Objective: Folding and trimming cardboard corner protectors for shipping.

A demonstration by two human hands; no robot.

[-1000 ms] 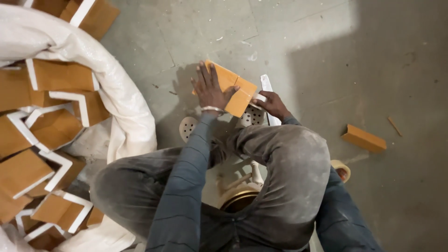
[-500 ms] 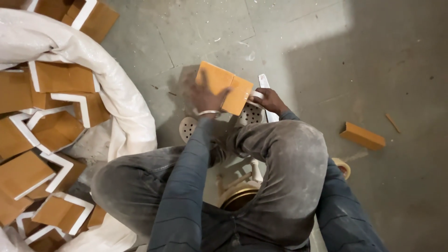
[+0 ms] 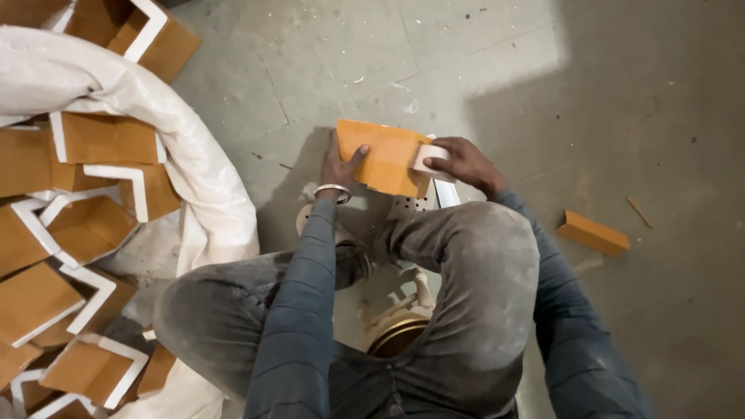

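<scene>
Orange cardboard piece (image 3: pixel 384 155) is held above the raised knee (image 3: pixel 473 248), gripped at its left edge by the left hand (image 3: pixel 339 167) and at its right edge, with a white strip (image 3: pixel 429 157), by the closed right hand (image 3: pixel 466 164). Similar pieces (image 3: pixel 85 225) are piled in a white sack (image 3: pixel 178 155) left of the knee.

Left hand (image 3: pixel 339 167) at frame centre, thumb spread, fingers hidden. Right hand (image 3: pixel 466 163) just right, fingers curled, gripping. Both forearms extended forward.

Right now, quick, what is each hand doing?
Left hand: closed on the left edge of the orange cardboard piece.
Right hand: gripping the white strip on its right edge.
</scene>
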